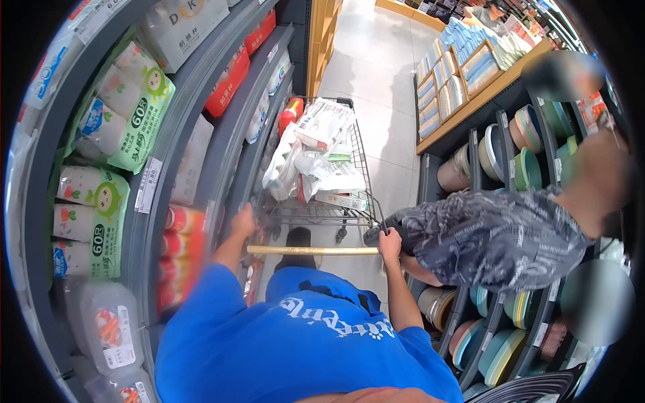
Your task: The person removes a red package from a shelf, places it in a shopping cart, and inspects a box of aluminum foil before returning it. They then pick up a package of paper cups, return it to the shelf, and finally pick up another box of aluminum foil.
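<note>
A wire shopping cart stands in the aisle before me, with a yellow push bar across its near end. My right hand is closed around the right end of the cart's handle frame. Beside the bar's left end, close to the shelf, is my left hand; it is blurred, and its fingers do not show clearly. White plastic bags with print fill the basket, with a red package at the back left.
On the left, a shelf holds green-and-white packs of cups, red boxes and clear containers. A person in a dark patterned shirt stands close on my right. Basins line the right shelf; a wooden rack holds folded towels.
</note>
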Demonstrator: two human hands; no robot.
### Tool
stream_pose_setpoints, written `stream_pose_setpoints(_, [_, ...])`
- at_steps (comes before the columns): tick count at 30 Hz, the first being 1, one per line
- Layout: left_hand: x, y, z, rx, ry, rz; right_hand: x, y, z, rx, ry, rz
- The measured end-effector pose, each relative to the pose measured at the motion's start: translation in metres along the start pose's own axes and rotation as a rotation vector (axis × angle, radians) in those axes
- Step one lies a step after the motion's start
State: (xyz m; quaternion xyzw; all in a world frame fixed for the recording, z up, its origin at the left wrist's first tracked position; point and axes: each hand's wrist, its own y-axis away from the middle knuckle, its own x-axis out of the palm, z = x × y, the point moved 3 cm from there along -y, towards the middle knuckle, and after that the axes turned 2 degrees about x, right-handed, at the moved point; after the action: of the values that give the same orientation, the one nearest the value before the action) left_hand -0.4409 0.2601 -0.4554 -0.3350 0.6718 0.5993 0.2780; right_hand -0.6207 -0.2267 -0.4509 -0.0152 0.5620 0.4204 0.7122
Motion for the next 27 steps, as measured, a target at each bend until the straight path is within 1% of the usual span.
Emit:
stream_pose_setpoints(2, [0.003,-0.013,-0.001,0.026,0.029,-0.016,-0.01,-0.011,0.011,0.026,0.033,0.08])
stream_pose_setpoints(4, [-0.004,-0.016,-0.013,-0.012,0.04,0.001,-0.011,-0.025,0.017,0.024,0.069,0.117])
stream_pose_setpoints(7, [-0.012,-0.029,-0.021,-0.029,0.048,-0.002,-0.006,-0.05,0.014,0.022,0.021,0.189])
stream_pose_setpoints(9, [-0.01,-0.04,-0.022,-0.002,0.061,-0.001,-0.001,-0.058,0.013,-0.034,0.059,0.087])
stream_pose_setpoints(10, [-0.02,-0.038,-0.028,-0.004,0.07,-0.003,0.007,-0.068,0.004,-0.064,0.079,0.031])
stream_pose_setpoints(11, [-0.03,-0.036,-0.035,-0.005,0.083,-0.008,0.016,-0.078,-0.004,-0.137,0.084,-0.021])
stream_pose_setpoints(14, [-0.037,-0.041,-0.047,0.002,0.128,-0.006,0.023,-0.098,-0.013,-0.076,0.013,0.084])
stream_pose_setpoints(15, [-0.037,-0.043,-0.045,0.002,0.142,-0.004,0.03,-0.106,-0.021,-0.111,-0.009,0.061])
stream_pose_setpoints(17, [-0.025,-0.058,-0.039,-0.022,0.155,-0.004,0.042,-0.122,-0.038,-0.092,-0.092,0.067])
stream_pose_setpoints(18, [-0.022,-0.067,-0.038,-0.03,0.158,-0.008,0.044,-0.132,-0.037,-0.083,-0.138,0.068])
stream_pose_setpoints(19, [-0.023,-0.071,-0.04,-0.037,0.166,-0.004,0.024,-0.119,-0.012,0.103,-0.398,0.171])
stream_pose_setpoints(22, [-0.028,-0.077,-0.045,-0.039,0.184,0.014,0.016,-0.125,-0.001,0.158,-0.417,0.204])
stream_pose_setpoints(23, [-0.029,-0.081,-0.046,-0.029,0.191,0.02,0.015,-0.126,0.001,0.138,-0.366,0.174])
stream_pose_setpoints(27, [-0.05,-0.092,-0.051,-0.048,0.206,0.059,0.018,-0.133,0.014,0.087,-0.221,0.196])
